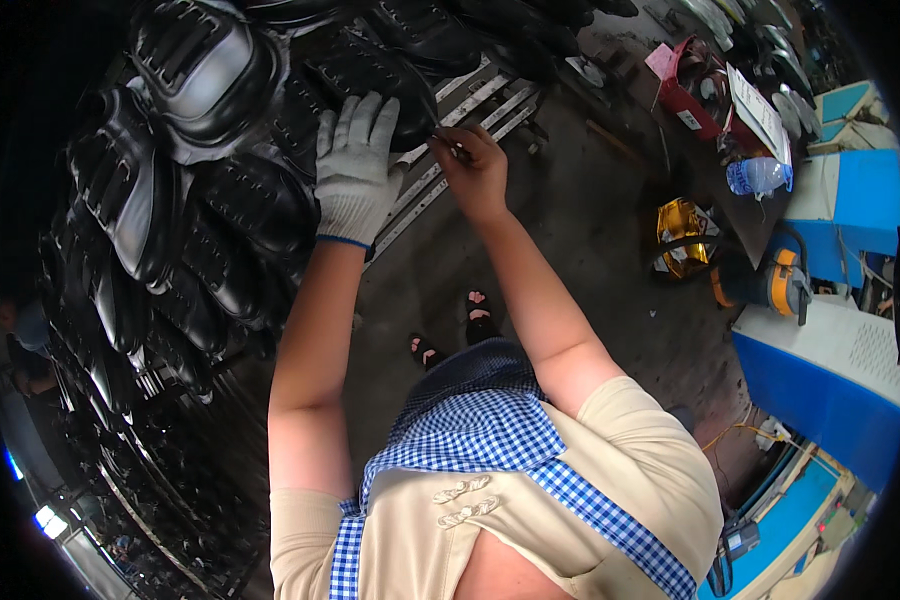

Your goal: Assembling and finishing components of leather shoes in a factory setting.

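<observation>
My left hand [358,165], in a white knitted glove with a blue cuff edge, lies with its fingers stretched out on a black lace-up shoe [395,82]. The shoe rests among others on the rack, its side partly covered by the glove. At that shoe's right edge is my bare right hand [476,176], thumb and fingers pinched together. A thin dark bit seems to show at the fingertips, too small to name. Silver-white patches mark some of the neighbouring shoes, such as the large one [215,85] to the upper left.
Metal rack rails [410,205] run slantwise below the hands. Many black shoes [215,270] crowd the left side. To the right are a red box [695,85], a water bottle [758,176], a gold bag [678,230] and a blue-and-white machine [820,370].
</observation>
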`<act>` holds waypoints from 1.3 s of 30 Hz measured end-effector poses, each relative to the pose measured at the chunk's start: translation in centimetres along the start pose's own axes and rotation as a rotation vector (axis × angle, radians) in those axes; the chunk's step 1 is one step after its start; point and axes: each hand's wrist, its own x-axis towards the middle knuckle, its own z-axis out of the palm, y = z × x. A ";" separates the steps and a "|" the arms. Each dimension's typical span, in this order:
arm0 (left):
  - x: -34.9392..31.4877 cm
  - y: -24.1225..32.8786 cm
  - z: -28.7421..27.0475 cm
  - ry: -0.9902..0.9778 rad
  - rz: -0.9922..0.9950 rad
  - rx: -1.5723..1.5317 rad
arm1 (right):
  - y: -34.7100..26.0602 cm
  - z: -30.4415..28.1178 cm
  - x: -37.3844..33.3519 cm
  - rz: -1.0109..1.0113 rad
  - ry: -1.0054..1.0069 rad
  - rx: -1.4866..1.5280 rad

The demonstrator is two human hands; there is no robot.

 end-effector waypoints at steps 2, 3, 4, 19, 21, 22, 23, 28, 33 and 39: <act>0.9 0.1 0.8 0.047 0.023 0.012 | -0.5 0.2 0.3 -0.021 -0.050 -0.103; 1.1 0.1 1.0 0.043 0.030 0.013 | -0.5 0.4 0.4 -0.017 -0.044 -0.102; 1.4 0.2 1.1 0.039 0.025 0.025 | -0.5 0.6 0.6 -0.012 -0.038 -0.137; 1.7 0.0 1.8 0.026 0.042 0.060 | -1.6 1.8 1.7 0.078 -0.106 -0.486; 1.8 0.3 1.7 0.007 0.008 0.034 | -1.3 1.5 1.7 0.120 -0.118 -0.450; 1.8 0.2 1.6 0.009 0.009 0.034 | -1.1 1.3 1.6 0.118 -0.117 -0.450; 1.7 0.1 1.7 0.027 -0.001 0.022 | -0.7 1.1 1.4 0.118 -0.105 -0.415; 2.1 0.5 0.8 0.014 -0.008 0.020 | 3.2 -0.7 1.3 0.363 -0.079 -0.094; 4.0 1.6 -0.2 -0.008 0.044 0.007 | 5.4 -1.4 5.0 0.351 0.129 0.213; 8.4 1.8 3.0 -0.060 0.050 0.040 | 4.7 -1.0 8.9 0.029 0.130 -0.108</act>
